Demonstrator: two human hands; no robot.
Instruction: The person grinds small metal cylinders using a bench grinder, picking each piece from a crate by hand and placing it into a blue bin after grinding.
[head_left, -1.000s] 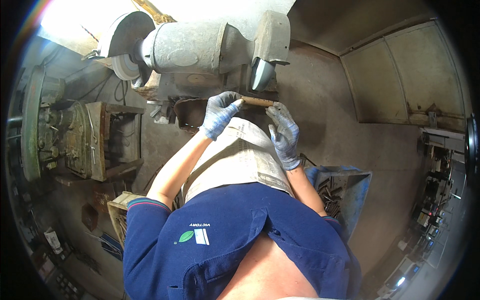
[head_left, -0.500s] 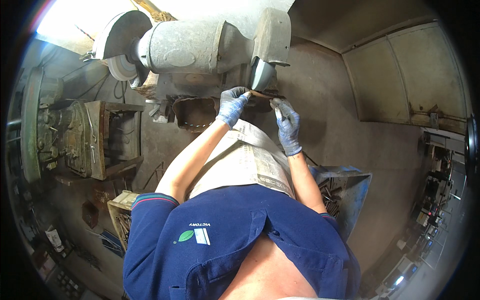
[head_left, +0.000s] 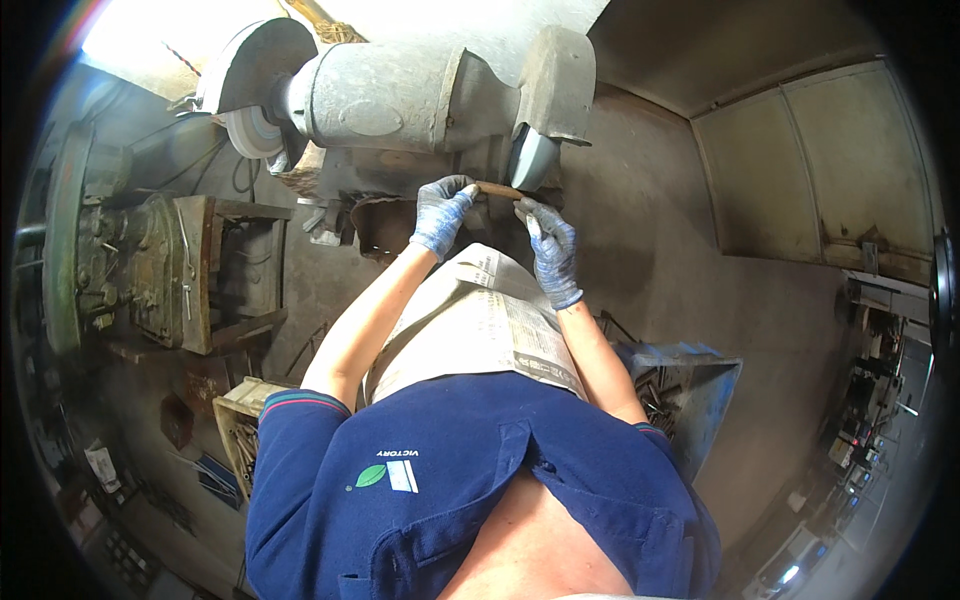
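A slim brown rod-like piece (head_left: pixel 498 190) spans the gap between my two gloved hands, just below the right wheel (head_left: pixel 533 160) of a bench grinder (head_left: pixel 385 98). My left hand (head_left: pixel 443 212) is closed on its left end, thumb against fingers. On its right end my right hand (head_left: pixel 550 245) is closed too, fingertips pinching it. The piece's right part lies close under the wheel's lower edge; whether they touch I cannot tell. Both gloves are blue and grey, with dark, dirty fingers. Newspaper sheets (head_left: pixel 470 320) cover my lap.
A second, pale wheel (head_left: pixel 254 133) sits at the grinder's left end. Below the grinder is a rusty open container (head_left: pixel 380 228). Bins of metal pieces flank me: a blue one (head_left: pixel 715 372) right, a wooden one (head_left: pixel 232 405) left. A greenish machine (head_left: pixel 140 270) stands farther left.
Both hands have shifted left with the brown piece, more of which now shows between them. The view has moved slightly, so the grinder appears a little lower and farther right.
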